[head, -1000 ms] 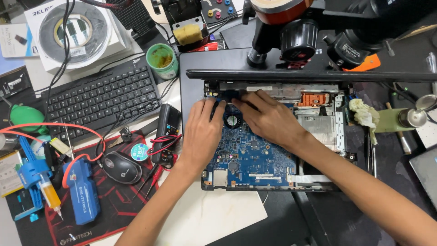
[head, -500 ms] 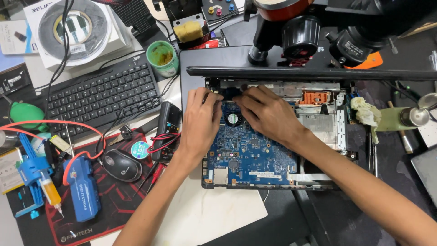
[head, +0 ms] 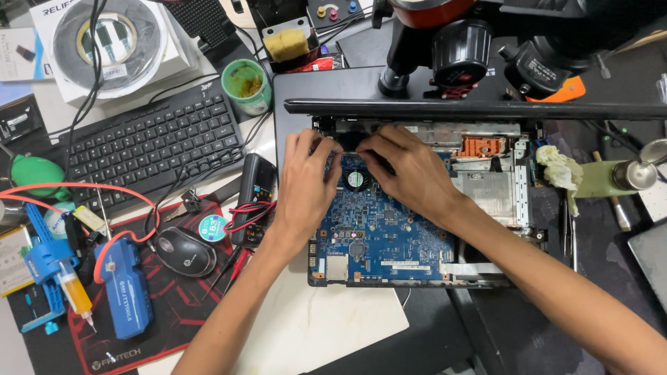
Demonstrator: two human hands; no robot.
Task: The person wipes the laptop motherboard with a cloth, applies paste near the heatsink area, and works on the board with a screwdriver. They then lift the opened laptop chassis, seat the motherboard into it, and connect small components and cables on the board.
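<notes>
An opened laptop base lies in front of me with its blue motherboard [head: 389, 236] bare and a silver metal frame [head: 490, 187] at its right. My left hand [head: 306, 184] rests on the board's upper left, fingertips at the top edge. My right hand [head: 406, 170] lies beside it, fingers curled over a dark part at the board's top edge, just above a round coin cell [head: 355, 180]. The fingertips of both hands meet there, and what they pinch is hidden. The laptop's dark lid edge [head: 472, 107] runs across just behind them.
A black keyboard [head: 149, 146], green cup [head: 246, 85], multimeter [head: 253, 198] with red leads, black mouse [head: 184, 251] and blue tools [head: 125, 292] crowd the left. A microscope head [head: 458, 52] hangs above the laptop. A white sheet [head: 326, 326] lies below; a crumpled cloth [head: 559, 170] sits right.
Both hands stay at the board's top edge. The fingertips have drawn a little closer together, and the view has shifted slightly.
</notes>
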